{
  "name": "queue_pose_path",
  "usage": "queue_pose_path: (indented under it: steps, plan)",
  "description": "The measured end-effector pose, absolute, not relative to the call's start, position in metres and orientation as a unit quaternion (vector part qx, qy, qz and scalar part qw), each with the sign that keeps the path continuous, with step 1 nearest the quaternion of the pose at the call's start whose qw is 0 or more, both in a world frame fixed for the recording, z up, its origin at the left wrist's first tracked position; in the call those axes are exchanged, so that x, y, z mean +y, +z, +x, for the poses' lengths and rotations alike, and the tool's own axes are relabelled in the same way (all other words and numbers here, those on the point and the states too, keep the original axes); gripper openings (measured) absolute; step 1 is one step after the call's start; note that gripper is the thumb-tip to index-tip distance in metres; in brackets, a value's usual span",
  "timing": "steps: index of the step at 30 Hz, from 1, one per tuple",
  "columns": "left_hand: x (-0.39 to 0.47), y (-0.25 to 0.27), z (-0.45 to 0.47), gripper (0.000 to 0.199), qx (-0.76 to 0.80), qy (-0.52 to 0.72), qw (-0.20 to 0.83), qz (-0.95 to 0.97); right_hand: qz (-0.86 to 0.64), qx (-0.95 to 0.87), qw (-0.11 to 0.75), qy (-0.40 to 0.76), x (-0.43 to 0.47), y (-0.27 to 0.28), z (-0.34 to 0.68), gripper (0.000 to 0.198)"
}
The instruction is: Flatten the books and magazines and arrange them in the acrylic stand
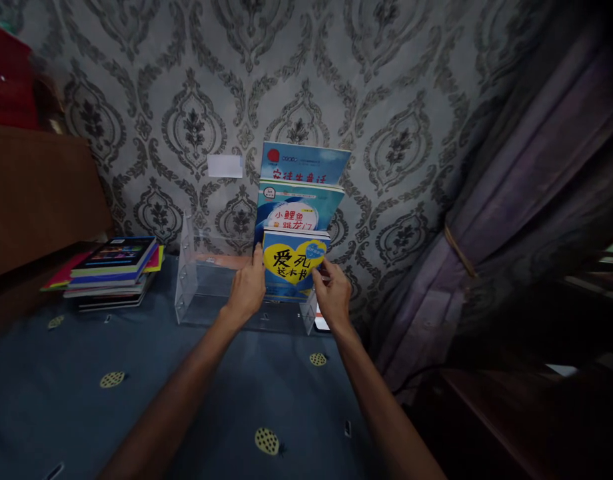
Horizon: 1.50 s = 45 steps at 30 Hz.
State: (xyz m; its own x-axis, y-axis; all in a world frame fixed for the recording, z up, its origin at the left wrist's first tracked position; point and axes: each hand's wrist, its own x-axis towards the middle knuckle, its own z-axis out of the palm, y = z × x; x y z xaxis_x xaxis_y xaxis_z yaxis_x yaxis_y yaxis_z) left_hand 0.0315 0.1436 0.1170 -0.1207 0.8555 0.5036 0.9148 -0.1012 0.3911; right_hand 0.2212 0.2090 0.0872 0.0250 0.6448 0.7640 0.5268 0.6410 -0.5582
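Note:
A blue book with a yellow heart on its cover (286, 283) stands upright at the front of a clear acrylic rack (211, 313). My left hand (248, 285) grips its left edge, the index finger pointing up along the side. On the opposite edge my right hand (333, 293) pinches the cover with thumb and fingers. Behind it rise a teal book with a white oval (326, 203) and a taller light-blue book (306, 160), stepped one above the other. The lower edges of the two rear books are hidden.
Left of the rack lies a stack of books (114, 260) on the blue pineapple-print cloth (186, 400). A brown box (41, 193) is at the far left. Patterned wallpaper (386, 80) backs the rack. A tied purple curtain (436, 307) hangs on the right.

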Motion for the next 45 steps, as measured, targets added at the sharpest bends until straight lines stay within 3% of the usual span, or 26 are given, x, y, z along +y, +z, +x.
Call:
queue_pose_path:
  steps: [22, 33, 45]
  plan:
    - [0.144, 0.118, 0.015, 0.057, -0.619, -0.395, -0.031, -0.678, -0.431, -0.676, 0.594, 0.063, 0.211, 0.086, 0.220, 0.042]
    - [0.160, 0.119, -0.026, 0.051, -0.494, -0.549, -0.035, -0.673, -0.417, -0.678, 0.597, 0.095, 0.211, 0.090, 0.225, 0.048]
    - [0.155, 0.121, -0.013, 0.053, -0.454, -0.541, -0.039, -0.707, -0.358, -0.708, 0.605, 0.061, 0.202, 0.101, 0.226, 0.061]
